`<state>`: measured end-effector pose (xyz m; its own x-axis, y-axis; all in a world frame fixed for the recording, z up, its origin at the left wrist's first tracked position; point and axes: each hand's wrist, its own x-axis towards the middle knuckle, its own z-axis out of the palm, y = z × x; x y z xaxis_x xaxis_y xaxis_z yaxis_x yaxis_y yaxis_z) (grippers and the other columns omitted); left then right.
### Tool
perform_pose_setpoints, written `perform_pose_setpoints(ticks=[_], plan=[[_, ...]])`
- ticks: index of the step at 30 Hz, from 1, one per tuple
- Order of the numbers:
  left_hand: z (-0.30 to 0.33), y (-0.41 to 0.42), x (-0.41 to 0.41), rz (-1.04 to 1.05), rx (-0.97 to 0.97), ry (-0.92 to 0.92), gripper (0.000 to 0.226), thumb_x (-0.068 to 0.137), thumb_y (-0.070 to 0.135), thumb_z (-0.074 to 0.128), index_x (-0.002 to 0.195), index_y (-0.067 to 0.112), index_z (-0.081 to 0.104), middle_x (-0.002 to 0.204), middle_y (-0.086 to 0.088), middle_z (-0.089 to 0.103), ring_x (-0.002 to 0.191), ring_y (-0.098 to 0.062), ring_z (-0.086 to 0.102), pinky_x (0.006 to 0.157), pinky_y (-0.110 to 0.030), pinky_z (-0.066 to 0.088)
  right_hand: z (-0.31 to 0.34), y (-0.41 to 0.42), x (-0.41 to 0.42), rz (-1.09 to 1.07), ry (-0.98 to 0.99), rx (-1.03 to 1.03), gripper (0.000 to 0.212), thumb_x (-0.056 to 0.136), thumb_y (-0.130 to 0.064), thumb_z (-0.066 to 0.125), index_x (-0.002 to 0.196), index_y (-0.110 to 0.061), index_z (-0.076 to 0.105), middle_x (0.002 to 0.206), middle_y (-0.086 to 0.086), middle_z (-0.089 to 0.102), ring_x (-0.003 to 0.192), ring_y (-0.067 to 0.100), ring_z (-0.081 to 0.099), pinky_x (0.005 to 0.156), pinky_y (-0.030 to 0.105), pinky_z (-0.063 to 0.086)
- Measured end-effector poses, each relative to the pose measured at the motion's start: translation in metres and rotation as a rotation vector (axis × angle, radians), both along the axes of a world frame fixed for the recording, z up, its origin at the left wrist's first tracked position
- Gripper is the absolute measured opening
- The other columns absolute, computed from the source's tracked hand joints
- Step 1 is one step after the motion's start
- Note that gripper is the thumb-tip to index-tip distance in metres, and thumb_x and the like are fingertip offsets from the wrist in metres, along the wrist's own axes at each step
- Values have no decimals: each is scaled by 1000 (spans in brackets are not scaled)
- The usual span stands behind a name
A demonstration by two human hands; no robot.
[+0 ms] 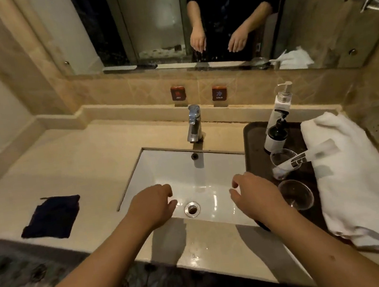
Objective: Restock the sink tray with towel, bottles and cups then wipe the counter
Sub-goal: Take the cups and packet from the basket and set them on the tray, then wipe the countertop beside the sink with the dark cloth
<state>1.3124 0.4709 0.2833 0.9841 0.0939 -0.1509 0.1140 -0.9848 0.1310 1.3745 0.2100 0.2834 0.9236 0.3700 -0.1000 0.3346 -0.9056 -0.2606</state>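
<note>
A dark tray [253, 140] lies on the counter right of the sink. On it stand a tall white pump bottle [280, 106], a dark pump bottle [276, 136] and two clear cups, one holding a packet [283, 164], one empty [296, 193]. A folded white towel [356, 185] lies along the tray's right side. A dark cloth [52, 217] lies flat on the counter at the left. My left hand [152, 207] and my right hand [255, 194] hover over the basin, fingers loosely apart, holding nothing.
The white basin [187, 174] with a chrome drain [192, 209] sits under a chrome faucet [194, 123]. The beige counter [78, 161] stretches left. A mirror [192, 19] covers the back wall, with hot and cold labels beneath it.
</note>
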Motion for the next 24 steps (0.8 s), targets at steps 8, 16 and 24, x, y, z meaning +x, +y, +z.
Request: perform_pose_setpoints(ticks=[8,16,24], plan=[[3,161,-107,170,-141,-12,38,93,52,52,121,27,59,114,6,63,93,-12,61,83,-31,52,-6,168,-59,177,-34,-80,26,98,-43,50,113,-26,61,106,-2,61,74,15,50,60,28,36],[-10,342,-203,284,-145,30,35,90,51,56,114,24,62,108,3,65,91,-16,61,77,-34,51,-28,349,-132,295,32,-138,28,99,-42,47,112,-23,62,107,1,62,88,21,62,77,36,54],[-31,445,-227,332,-134,64,39,89,47,62,119,21,62,112,-1,66,100,-20,62,83,-37,53,-38,473,-163,403,97,-104,24,97,-33,50,109,-17,62,108,9,61,95,29,61,80,43,53]])
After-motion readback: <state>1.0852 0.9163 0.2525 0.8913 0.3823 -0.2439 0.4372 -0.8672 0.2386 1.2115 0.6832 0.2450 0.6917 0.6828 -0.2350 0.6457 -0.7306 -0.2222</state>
